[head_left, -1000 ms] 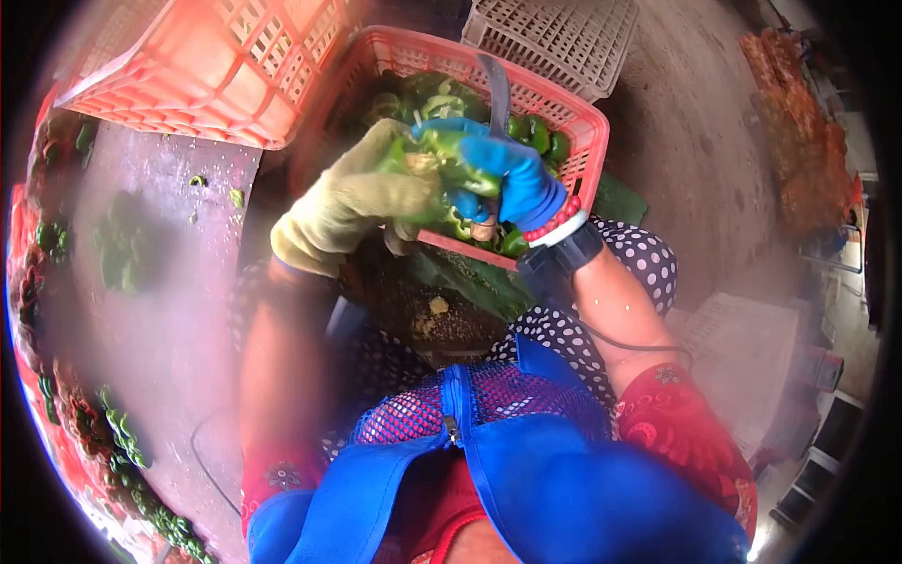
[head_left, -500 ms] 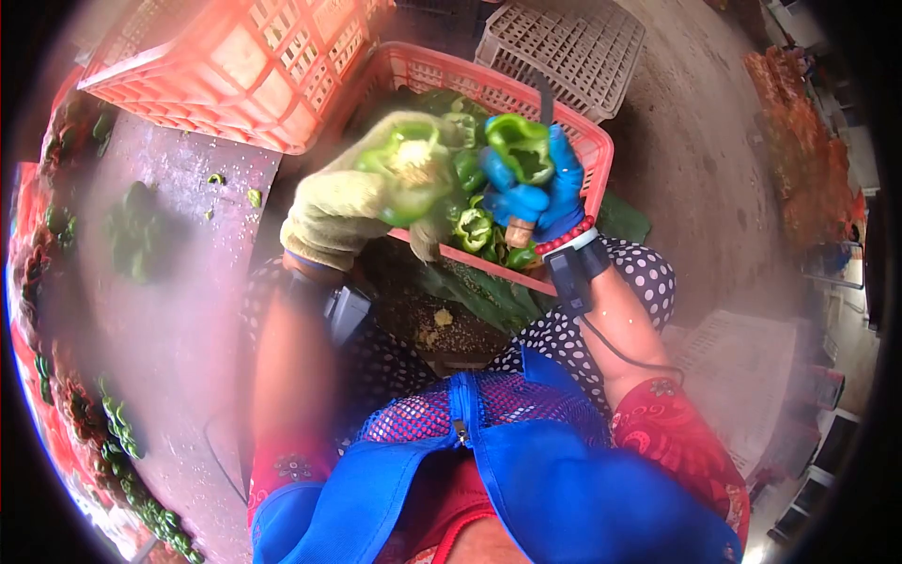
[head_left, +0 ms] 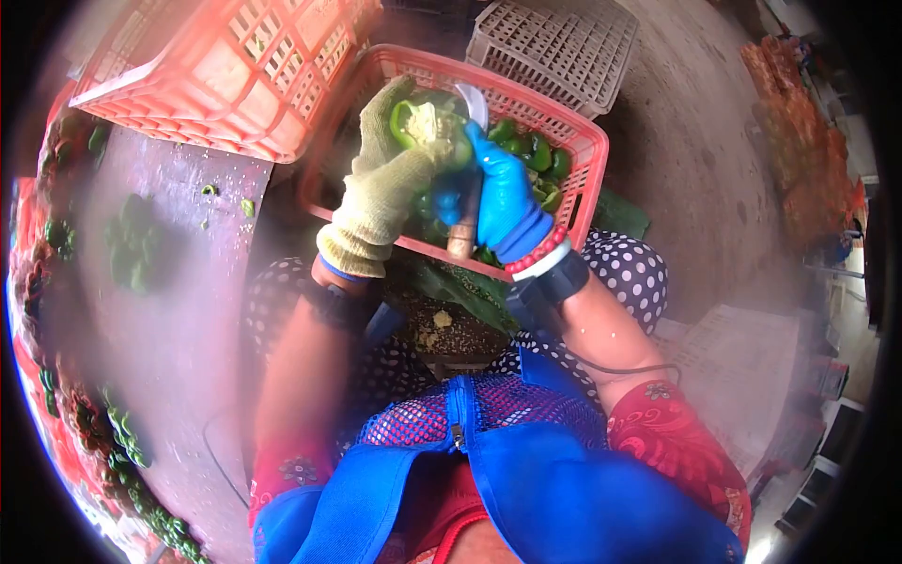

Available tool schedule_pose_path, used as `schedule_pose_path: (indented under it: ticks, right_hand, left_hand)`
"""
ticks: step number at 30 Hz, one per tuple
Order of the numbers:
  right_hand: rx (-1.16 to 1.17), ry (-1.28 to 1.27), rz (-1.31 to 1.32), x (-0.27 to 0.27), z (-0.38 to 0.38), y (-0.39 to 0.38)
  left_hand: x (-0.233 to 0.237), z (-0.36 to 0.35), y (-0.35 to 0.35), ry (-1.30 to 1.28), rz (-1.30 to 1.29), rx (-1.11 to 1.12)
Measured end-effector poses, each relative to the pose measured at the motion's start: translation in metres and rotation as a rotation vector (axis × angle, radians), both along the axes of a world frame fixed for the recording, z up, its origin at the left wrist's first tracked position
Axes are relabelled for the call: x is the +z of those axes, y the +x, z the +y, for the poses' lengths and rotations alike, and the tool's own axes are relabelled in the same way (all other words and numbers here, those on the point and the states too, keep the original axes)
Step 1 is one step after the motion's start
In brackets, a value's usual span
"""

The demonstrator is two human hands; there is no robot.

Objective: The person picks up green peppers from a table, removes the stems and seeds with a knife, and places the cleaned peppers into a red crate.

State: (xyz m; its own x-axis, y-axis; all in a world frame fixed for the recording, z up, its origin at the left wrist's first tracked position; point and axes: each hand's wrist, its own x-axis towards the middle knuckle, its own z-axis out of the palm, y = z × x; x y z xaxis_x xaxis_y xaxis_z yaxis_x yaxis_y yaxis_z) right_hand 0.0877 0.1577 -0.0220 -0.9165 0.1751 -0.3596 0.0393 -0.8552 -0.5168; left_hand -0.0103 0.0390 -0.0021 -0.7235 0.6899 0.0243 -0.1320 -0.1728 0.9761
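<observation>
The left hand (head_left: 376, 188), in a cream glove, curls its fingers round a cut green pepper (head_left: 399, 124), the pale core (head_left: 432, 123) exposed beside them. Just next to it, the blue-gloved right hand (head_left: 509, 193) grips a knife (head_left: 461, 237), blade pointing away from the body; blade contact is unclear. Both are above the red crate (head_left: 598, 150). Since half a second ago, the hands have drawn together, and the opened pepper half no longer shows at the blue fingers.

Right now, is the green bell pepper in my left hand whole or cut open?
Cut open: the green bell pepper in your left hand has its pale core exposed.
</observation>
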Motion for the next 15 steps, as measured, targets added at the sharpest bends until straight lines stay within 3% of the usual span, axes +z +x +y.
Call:
schedule_pose_path:
  ticks: [4,7,9,11,12,15]
  right_hand:
    - [0.076,0.162,-0.007,0.001,0.016,0.012]
    - [0.041,0.636,-0.206,0.028,0.010,0.017]
    - [0.159,0.893,-0.276,0.025,0.013,0.021]
    - [0.263,0.909,-0.304,0.033,0.014,0.026]
    - [0.252,0.896,-0.273,0.033,0.015,0.028]
    - [0.201,0.820,-0.132,0.028,0.016,0.026]
  left_hand:
    - [0.008,-0.004,-0.004,-0.024,0.012,-0.123]
    - [0.028,-0.012,-0.006,-0.426,0.330,-0.239]
    - [0.019,-0.013,-0.008,-0.472,0.487,-0.279]
    - [0.021,-0.017,-0.008,-0.592,0.546,-0.336]
    - [0.017,-0.017,-0.007,-0.491,0.590,-0.308]
    - [0.002,-0.018,-0.013,-0.324,0.408,-0.306]
